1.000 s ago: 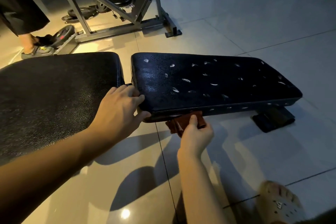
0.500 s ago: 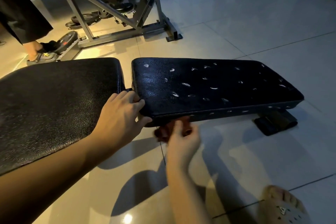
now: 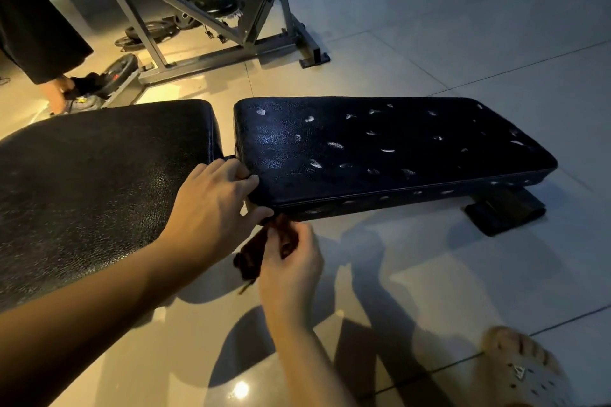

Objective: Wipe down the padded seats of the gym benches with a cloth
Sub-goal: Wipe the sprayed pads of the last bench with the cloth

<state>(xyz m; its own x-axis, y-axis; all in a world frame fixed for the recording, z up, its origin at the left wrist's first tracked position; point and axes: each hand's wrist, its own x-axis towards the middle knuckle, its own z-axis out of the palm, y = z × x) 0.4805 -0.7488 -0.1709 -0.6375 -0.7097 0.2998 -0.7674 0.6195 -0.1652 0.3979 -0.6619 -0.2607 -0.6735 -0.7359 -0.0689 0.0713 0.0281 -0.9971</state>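
A black padded bench lies low over the floor in two parts. The seat pad on the right is worn, with several pale tears. The back pad fills the left. My left hand grips the seat pad's near left corner, thumb under its edge. Just below that corner my right hand holds a dark red cloth, bunched and hanging toward the floor, against the pad's front side.
A grey metal weight machine with weight plates stands behind the bench. Another person's leg and foot are at the far left. The bench's foot sticks out at the right. My sandalled foot rests on glossy tiles.
My right hand slid the cloth left along the seat pad's front edge to its near left corner. The cloth now hangs bunched below the pad. My left hand kept its grip.
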